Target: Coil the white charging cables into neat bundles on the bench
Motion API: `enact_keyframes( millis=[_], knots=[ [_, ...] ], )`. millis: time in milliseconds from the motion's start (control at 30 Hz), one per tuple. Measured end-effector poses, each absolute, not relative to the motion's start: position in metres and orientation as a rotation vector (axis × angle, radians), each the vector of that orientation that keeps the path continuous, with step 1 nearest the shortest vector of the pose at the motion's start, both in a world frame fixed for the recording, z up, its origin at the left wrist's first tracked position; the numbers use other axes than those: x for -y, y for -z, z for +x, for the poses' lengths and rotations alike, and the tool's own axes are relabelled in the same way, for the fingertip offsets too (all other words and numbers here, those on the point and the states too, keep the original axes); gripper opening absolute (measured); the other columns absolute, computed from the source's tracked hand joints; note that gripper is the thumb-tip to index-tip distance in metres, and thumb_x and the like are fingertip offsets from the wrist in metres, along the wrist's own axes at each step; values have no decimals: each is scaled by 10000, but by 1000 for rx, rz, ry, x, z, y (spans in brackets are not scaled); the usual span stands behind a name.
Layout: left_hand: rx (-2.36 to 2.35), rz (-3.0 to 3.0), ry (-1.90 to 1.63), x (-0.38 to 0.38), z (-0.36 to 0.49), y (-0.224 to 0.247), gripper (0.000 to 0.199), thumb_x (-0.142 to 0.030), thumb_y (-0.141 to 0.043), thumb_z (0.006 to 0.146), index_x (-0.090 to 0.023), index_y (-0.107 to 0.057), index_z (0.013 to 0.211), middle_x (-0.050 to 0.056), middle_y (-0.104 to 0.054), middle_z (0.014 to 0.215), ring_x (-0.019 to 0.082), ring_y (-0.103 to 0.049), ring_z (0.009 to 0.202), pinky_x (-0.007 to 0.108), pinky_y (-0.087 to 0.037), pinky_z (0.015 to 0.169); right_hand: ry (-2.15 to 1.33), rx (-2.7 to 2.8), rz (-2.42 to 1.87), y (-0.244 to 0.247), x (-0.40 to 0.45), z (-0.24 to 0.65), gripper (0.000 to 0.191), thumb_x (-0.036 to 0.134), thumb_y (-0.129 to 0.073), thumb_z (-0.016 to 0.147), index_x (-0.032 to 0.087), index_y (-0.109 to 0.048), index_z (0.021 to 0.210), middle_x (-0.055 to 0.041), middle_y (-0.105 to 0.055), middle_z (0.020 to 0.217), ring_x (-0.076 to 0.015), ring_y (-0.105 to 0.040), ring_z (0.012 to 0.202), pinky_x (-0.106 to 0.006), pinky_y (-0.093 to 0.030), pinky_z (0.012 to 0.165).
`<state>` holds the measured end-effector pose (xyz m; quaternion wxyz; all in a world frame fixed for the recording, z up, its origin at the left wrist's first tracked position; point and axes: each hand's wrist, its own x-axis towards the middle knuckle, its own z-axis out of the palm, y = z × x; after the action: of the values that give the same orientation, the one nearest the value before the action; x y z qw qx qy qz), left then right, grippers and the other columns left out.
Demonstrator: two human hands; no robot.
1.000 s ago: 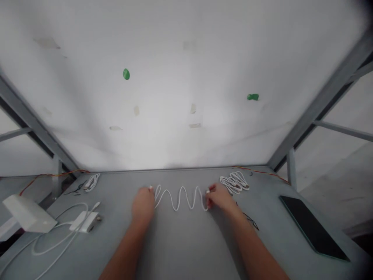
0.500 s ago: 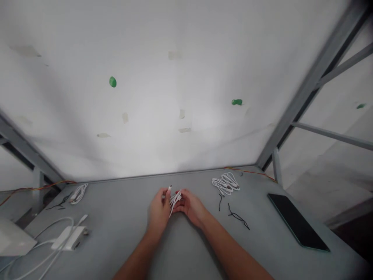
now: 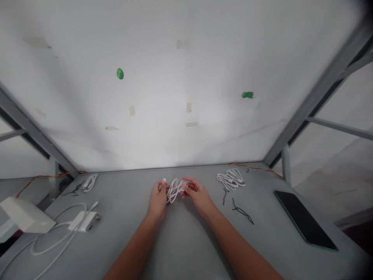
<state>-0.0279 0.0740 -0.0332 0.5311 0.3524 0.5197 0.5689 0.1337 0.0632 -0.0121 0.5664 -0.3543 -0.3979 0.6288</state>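
Observation:
A thin white cable point(image 3: 174, 190), folded into several loops, hangs between both hands just above the grey table point(image 3: 180, 241). My left hand point(image 3: 157, 201) pinches the loops at their left side, with one white plug end sticking up by its fingertips. My right hand point(image 3: 198, 195) pinches the same bundle from the right, fingers closed on the strands. Both forearms reach in from the bottom edge of the view.
A bundle of white cables point(image 3: 231, 179) lies at the back right, with black twist ties point(image 3: 242, 212) nearer. A dark tablet point(image 3: 304, 219) rests at the right edge. On the left sit a white box point(image 3: 25, 214), a white adapter point(image 3: 83, 221) with its cord, and another coiled cable point(image 3: 90, 181).
A second ago the cable lay stretched in a zigzag between my spread hands. My hands came together and gathered it into a compact bundle of loops.

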Motion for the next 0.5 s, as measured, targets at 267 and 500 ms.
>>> enact_keyframes(
  millis=[267,500],
  knots=[
    [-1224,788,-1493,-81,-41,31,538,-728,-685,819,-246,-480,945,60,-783,894,192,-729,676,257,-491,534,-1421,902,-925,14,-71,150,637,471,-969,620,184,-668,1103,-25,-745,785,-169,-650,637,-298,-500,581],
    [-1163,993,-1387,-72,-31,23,630,-805,-696,769,-223,-563,970,76,-796,924,203,-732,663,293,-544,578,-1737,978,-898,21,-65,150,478,264,-888,634,200,-695,1066,20,-696,752,-160,-655,610,-268,-479,529]
  ],
)
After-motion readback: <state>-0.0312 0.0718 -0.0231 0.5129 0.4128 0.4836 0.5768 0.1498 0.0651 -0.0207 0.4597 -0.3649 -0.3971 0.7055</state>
